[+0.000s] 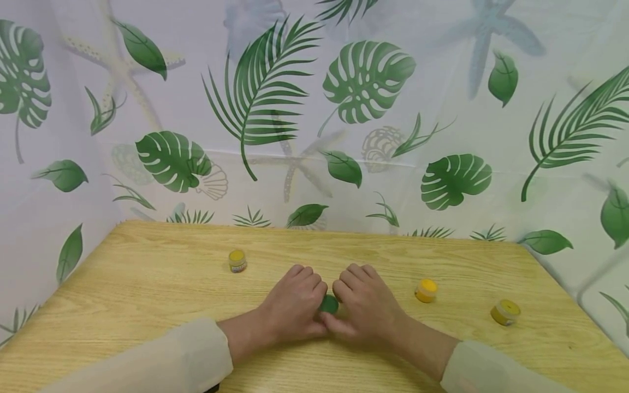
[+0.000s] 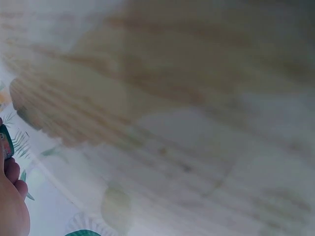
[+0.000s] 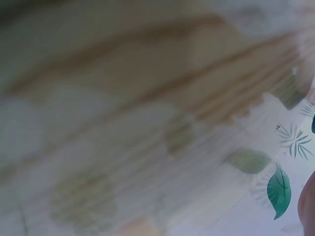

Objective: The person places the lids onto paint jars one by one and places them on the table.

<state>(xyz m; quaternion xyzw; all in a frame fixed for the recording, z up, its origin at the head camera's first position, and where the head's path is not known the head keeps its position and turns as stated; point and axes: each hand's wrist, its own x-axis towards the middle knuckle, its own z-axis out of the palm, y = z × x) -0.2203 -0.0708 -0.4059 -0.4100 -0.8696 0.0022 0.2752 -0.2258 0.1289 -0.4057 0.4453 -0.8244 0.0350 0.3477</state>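
A small paint jar with a green top [image 1: 329, 304] is between my two hands, low in the middle of the head view. My left hand [image 1: 296, 307] grips it from the left, fingers curled. From the other side my right hand [image 1: 367, 307] holds it too, knuckles up and thumb close to the left thumb. Most of the jar's body is hidden by the hands. At the left edge of the left wrist view, part of the green jar [image 2: 7, 142] with a printed label shows above curled fingers [image 2: 13, 170]. The right wrist view catches only a sliver of the hand [image 3: 307, 206].
One yellow-topped jar [image 1: 237, 261] stands farther back on the left of the wood-grain table [image 1: 162, 273]. To the right are an orange-yellow jar [image 1: 426, 290] and a dark yellow one [image 1: 505, 312]. A leaf-printed cloth [image 1: 295, 191] hangs behind the table's far edge.
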